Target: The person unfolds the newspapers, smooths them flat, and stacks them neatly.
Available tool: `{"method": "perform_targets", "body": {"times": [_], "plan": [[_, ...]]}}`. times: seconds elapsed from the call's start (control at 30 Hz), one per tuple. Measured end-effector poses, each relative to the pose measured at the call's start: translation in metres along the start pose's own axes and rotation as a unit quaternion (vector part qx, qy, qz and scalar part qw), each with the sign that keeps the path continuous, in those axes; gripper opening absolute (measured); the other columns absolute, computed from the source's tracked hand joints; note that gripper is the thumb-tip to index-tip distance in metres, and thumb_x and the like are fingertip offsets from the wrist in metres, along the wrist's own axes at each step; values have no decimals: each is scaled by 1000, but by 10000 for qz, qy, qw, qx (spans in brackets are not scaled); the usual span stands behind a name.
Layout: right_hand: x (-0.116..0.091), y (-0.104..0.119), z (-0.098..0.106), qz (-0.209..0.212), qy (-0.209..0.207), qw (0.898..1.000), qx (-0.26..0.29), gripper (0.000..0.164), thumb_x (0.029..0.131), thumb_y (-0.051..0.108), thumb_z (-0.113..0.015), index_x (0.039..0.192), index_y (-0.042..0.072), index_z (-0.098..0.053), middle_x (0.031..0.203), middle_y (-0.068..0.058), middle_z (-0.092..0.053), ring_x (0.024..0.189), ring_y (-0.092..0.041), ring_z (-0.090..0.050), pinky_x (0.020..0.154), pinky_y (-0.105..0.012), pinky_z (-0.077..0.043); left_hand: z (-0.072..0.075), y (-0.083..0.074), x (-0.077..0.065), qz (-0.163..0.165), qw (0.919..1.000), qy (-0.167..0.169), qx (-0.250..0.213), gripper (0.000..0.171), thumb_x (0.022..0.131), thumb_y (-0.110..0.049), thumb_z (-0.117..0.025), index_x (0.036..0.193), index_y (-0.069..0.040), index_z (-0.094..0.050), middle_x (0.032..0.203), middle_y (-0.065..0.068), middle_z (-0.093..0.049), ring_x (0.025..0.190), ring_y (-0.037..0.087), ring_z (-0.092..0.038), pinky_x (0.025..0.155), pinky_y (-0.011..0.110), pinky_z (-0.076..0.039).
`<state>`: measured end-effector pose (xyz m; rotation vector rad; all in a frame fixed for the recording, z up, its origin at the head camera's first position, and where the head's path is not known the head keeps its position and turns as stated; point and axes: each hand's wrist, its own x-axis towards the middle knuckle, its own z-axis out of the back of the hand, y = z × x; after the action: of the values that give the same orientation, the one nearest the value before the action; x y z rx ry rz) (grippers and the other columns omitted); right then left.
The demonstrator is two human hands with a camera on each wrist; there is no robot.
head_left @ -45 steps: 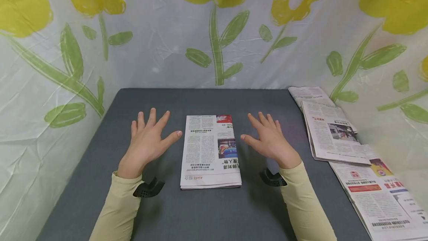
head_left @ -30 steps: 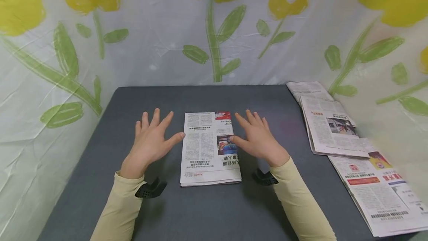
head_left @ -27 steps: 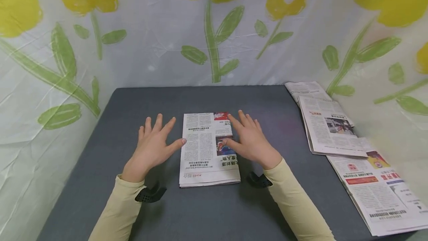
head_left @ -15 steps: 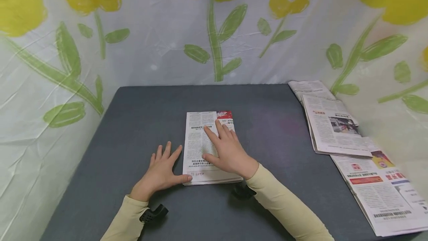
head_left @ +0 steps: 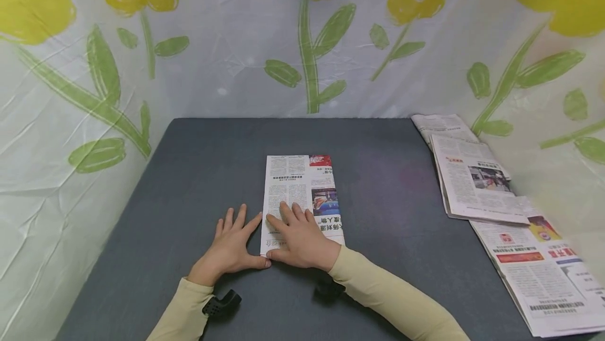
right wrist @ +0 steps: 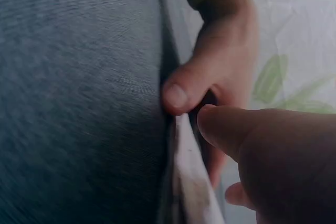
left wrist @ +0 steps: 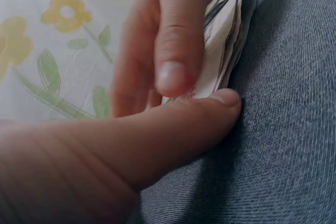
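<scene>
A folded newspaper (head_left: pixel 285 175) lies flat near the middle of the dark table, printed side up. My right hand (head_left: pixel 302 241) rests over its near part with fingers spread, the thumb at the near left corner. At its left side is my left hand (head_left: pixel 231 249), fingers spread toward the left edge and thumb along the near corner. The left wrist view shows the left thumb (left wrist: pixel 173 129) right at the end of the layered paper (left wrist: pixel 220 51), below the right thumb. In the right wrist view, both thumbs meet close around the newspaper's corner (right wrist: pixel 191 177).
More newspapers (head_left: pixel 477 183) lie overlapped along the table's right side, the nearest one (head_left: pixel 529 278) reaching the front right. A white sheet with yellow flowers (head_left: pixel 227 41) hangs behind and beside the dark table (head_left: pixel 212 162). Each wrist wears a black camera mount (head_left: pixel 222 303).
The right hand has moved left from beside the newspaper and down over its near left part. The left hand has come nearer and right, its thumb to the near corner. The newspaper stays about in place.
</scene>
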<state>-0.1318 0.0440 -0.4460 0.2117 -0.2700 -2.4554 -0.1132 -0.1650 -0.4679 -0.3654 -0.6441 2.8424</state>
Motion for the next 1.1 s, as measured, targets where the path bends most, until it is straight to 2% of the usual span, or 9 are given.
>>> {"method": "perform_targets", "body": {"times": [0.13, 0.4, 0.57, 0.87, 1.1], "plan": [[0, 1, -7, 52, -9, 9998, -166, 78, 92, 59, -66, 156, 22, -43, 164, -18, -35, 148, -48, -37, 113, -65, -38, 2, 0, 0, 7, 10000, 75, -20, 115, 67, -56, -90, 158, -10, -38, 168, 32, -11, 154, 59, 0, 119, 76, -7], [1, 1, -13, 99, -23, 9998, -156, 75, 93, 56, -67, 156, 22, -44, 163, -20, -36, 148, -51, -36, 113, -67, -37, 4, 0, -1, 40, 9999, 129, -41, 115, 67, -56, -90, 159, -12, -38, 168, 31, -10, 154, 58, 1, 119, 75, -6], [1, 0, -14, 156, -80, 9995, -277, 73, 94, 56, -66, 155, 22, -45, 162, -20, -38, 147, -52, -37, 112, -67, -37, 3, 0, -1, 28, 9999, 89, -94, 113, 67, -55, -90, 158, -12, -38, 168, 31, -10, 154, 58, 1, 120, 75, -6], [0, 0, -16, 198, -208, 9994, -174, 69, 95, 53, -66, 154, 21, -47, 160, -21, -41, 145, -53, -39, 110, -69, -38, 1, 0, -1, 19, 10000, 30, -69, 112, 68, -56, -90, 158, -11, -40, 168, 31, -12, 154, 58, -1, 120, 75, -6], [3, -1, -16, 111, -458, 9989, -22, 59, 100, 39, -63, 153, 18, -47, 154, -17, -50, 141, -48, -46, 107, -68, -42, 1, 1, 0, 46, 10000, 1, -58, 112, 68, -58, -89, 158, -12, -40, 168, 30, -13, 154, 57, -2, 120, 75, -7]]}}
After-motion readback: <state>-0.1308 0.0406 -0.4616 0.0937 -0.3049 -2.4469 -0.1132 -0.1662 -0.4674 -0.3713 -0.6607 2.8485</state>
